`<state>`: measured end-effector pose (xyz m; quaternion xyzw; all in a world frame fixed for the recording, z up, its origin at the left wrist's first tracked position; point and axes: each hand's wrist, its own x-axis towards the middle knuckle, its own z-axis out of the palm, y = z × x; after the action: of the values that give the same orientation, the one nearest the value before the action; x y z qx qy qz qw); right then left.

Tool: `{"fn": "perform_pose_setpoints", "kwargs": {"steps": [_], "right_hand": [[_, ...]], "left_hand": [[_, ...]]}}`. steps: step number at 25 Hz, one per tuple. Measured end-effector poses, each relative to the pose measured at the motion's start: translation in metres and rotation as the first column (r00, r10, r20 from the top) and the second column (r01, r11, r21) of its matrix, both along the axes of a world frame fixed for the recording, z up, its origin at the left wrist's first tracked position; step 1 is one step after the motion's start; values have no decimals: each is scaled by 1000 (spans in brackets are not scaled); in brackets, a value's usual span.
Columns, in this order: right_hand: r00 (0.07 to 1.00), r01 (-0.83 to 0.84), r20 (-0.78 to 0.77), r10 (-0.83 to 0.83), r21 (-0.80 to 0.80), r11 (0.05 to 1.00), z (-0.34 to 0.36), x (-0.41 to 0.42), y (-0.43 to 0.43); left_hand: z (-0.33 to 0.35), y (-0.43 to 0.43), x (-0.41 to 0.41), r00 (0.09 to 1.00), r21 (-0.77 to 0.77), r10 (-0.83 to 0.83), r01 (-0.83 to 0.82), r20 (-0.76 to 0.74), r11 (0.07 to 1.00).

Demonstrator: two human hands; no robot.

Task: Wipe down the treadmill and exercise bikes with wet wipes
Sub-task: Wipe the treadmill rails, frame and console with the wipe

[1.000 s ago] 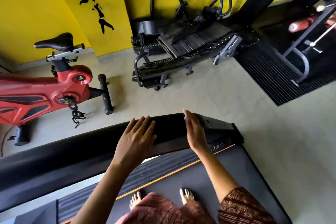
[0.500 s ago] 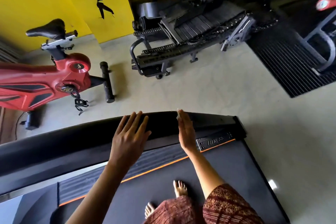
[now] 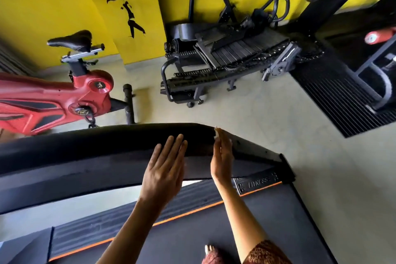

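Black treadmill (image 3: 96,150), orange stripe (image 3: 192,213) along the grey belt edge. Red exercise bike (image 3: 42,100) with black panels, black saddle (image 3: 70,39). Yellow wall (image 3: 42,17), black figure silhouette (image 3: 130,15). Pale grey-green floor (image 3: 267,118). Black ribbed mat (image 3: 334,92). White wet wipe (image 3: 216,133). Maroon sleeve (image 3: 265,253), fine gold print.

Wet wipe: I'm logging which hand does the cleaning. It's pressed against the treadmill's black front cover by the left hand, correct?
Not quite. The head view shows the white wet wipe pressed against the treadmill's black front cover by the right hand, not the left; the left hand lies flat on the cover, no wipe showing under it.
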<state>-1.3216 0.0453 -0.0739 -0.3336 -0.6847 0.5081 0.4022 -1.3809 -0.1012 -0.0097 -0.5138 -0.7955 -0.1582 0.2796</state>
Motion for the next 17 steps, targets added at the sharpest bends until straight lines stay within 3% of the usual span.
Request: {"fn": "perform_pose_setpoints", "kwargs": {"steps": [4,10,14,17], "right_hand": [[984,81,-175,-45,209,975,-26,-8,6],[931,186,-365,-16,435,881,-64,-17,25],[922,283,-386,-22,636,718,-126,-12,20],[888,405,-425,-176,541,737,-169,-14,26]], "left_hand": [[-27,11,-14,990,129,11,7,-143,992],[-85,31,-32,883,374,248,-91,-398,923],[-111,29,-41,831,437,318,-102,-457,894],[-112,31,-40,822,452,325,-93,-468,887]]}}
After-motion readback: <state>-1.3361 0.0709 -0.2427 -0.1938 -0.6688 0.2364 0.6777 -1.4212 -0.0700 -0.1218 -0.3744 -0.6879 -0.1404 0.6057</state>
